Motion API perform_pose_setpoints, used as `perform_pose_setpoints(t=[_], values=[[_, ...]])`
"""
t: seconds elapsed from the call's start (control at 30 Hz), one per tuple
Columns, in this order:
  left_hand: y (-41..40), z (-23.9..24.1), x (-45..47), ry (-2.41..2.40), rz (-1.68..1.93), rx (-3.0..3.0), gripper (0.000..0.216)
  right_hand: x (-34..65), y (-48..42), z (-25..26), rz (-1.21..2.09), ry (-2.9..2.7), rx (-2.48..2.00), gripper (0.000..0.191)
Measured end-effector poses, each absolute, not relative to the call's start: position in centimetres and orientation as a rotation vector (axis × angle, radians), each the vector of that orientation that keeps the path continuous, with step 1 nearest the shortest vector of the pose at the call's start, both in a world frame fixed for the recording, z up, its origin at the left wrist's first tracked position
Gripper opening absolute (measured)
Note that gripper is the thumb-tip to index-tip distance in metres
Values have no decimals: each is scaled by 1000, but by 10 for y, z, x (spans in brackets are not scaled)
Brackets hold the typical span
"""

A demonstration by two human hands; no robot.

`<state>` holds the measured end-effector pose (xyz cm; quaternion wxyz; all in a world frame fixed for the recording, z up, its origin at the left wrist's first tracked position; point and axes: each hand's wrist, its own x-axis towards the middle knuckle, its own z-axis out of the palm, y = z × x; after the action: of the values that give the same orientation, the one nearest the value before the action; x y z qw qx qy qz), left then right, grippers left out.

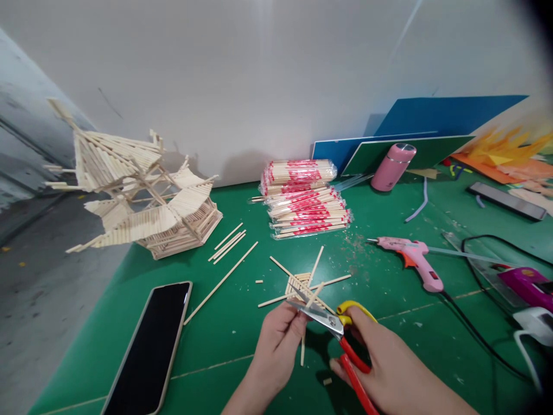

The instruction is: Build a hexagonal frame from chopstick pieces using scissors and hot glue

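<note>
My right hand [384, 351] grips a pair of scissors [322, 316] with one yellow and one red handle, its blades parted. Between the blades is a short wooden stick [316, 294], whose lower end goes to the pinched fingers of my left hand [279, 340]. Just beyond the blades, on the green table, lies a star-like frame of crossed wooden sticks [334, 280] with shorter sticks laid side by side in its middle. The blades and my left fingers cover part of this frame. A small cut piece [327, 381] lies below the scissors, another [259, 282] left of the frame.
A tiered stick model [173, 216] stands at the left, near loose sticks [227, 248] and a phone [149, 351]. Wrapped stick bundles [306, 199] lie at the back. On the right are a pink glue gun [410, 256], its black cord, and a pink bottle [393, 167].
</note>
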<state>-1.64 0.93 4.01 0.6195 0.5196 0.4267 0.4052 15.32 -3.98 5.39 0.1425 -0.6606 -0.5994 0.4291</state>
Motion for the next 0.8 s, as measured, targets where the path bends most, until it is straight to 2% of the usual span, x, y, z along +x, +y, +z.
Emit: perform_pose_setpoints(t=[0.13, 0.37, 0.8], values=[[8, 31, -21, 845, 852, 977, 22, 157, -41, 56, 1238, -1787, -1863, 37], [7, 33, -18, 780, 760, 524, 19, 161, -42, 62, 1242, -1896, -1815, 37], [3, 31, -14, 643, 743, 487, 27, 158, -41, 65, 1318, -1827, -1781, 18]])
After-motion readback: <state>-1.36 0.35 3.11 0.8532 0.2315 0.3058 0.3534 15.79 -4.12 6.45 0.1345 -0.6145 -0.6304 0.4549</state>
